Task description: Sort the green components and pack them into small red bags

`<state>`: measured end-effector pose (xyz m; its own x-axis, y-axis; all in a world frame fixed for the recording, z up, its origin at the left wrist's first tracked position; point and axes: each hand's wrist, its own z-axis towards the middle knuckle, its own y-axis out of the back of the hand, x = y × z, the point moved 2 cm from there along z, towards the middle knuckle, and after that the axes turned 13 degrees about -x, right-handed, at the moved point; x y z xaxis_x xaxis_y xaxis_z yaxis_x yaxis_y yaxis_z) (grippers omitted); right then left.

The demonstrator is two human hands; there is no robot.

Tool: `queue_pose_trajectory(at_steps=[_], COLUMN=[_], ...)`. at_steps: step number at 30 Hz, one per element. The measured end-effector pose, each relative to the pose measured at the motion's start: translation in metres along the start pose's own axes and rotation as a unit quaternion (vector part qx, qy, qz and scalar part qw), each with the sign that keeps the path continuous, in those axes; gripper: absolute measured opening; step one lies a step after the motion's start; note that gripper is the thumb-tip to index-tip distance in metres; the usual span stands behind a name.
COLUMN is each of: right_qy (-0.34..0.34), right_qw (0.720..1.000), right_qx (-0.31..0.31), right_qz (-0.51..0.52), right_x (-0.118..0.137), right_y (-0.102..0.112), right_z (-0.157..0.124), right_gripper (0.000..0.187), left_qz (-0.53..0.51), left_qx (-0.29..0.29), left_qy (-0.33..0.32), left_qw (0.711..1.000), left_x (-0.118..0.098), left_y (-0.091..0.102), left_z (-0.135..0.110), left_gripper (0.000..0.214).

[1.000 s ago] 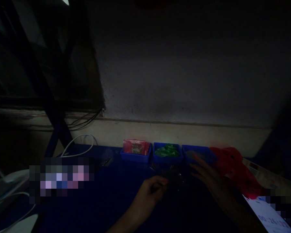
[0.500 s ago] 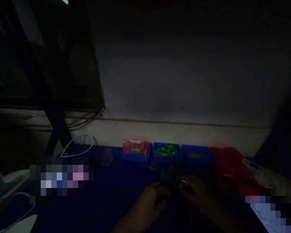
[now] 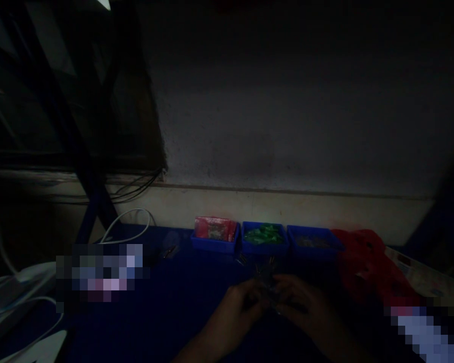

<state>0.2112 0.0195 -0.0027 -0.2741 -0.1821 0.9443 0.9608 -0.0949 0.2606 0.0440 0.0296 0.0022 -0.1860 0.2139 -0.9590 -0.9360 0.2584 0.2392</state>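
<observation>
In the dim head view my left hand (image 3: 236, 312) and my right hand (image 3: 302, 305) meet over the blue table. Their fingertips are closed in a pinch on a small clear plastic bag (image 3: 271, 296), which shows as a faint glossy patch; its contents are too dark to make out. Just beyond the fingers lie more clear packets (image 3: 267, 266) with thin shiny metal pieces. Farther back stand a blue bin with green packets (image 3: 264, 234) and, to its right, a blue bin of small dull pieces (image 3: 313, 242).
A blue bin with pink-red packets (image 3: 215, 229) stands left of the green one. On the right lies a crumpled red plastic bag (image 3: 366, 262). A white cable (image 3: 126, 241) loops at the back left, near a blue metal post (image 3: 93, 201). Blurred patches cover items on both sides.
My right hand has moved left with the clear plastic bag, and my left hand has come in to meet it. The view has shifted slightly.
</observation>
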Motion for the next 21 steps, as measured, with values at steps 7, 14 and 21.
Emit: queue_pose_trajectory(at_steps=[7, 14, 21], right_qy=[-0.030, -0.016, -0.016], right_qw=[0.999, 0.997, 0.996], right_qx=[0.018, 0.055, 0.054], right_qz=[-0.011, -0.058, -0.063], right_x=[-0.0072, -0.0079, -0.0062], right_y=[0.0037, -0.0011, -0.0027], right_z=[0.0012, -0.0001, -0.0015], right_gripper=[0.028, 0.022, 0.021], left_qz=[0.019, -0.028, -0.119], left_qx=[-0.038, -0.013, 0.010], left_qy=[0.023, 0.035, 0.038], left_qw=[0.999, 0.999, 0.992], left_x=[0.0019, 0.0029, 0.0027], left_y=[0.0018, -0.0014, -0.0037], left_z=[0.0029, 0.0010, 0.0003], left_gripper=[0.012, 0.016, 0.010])
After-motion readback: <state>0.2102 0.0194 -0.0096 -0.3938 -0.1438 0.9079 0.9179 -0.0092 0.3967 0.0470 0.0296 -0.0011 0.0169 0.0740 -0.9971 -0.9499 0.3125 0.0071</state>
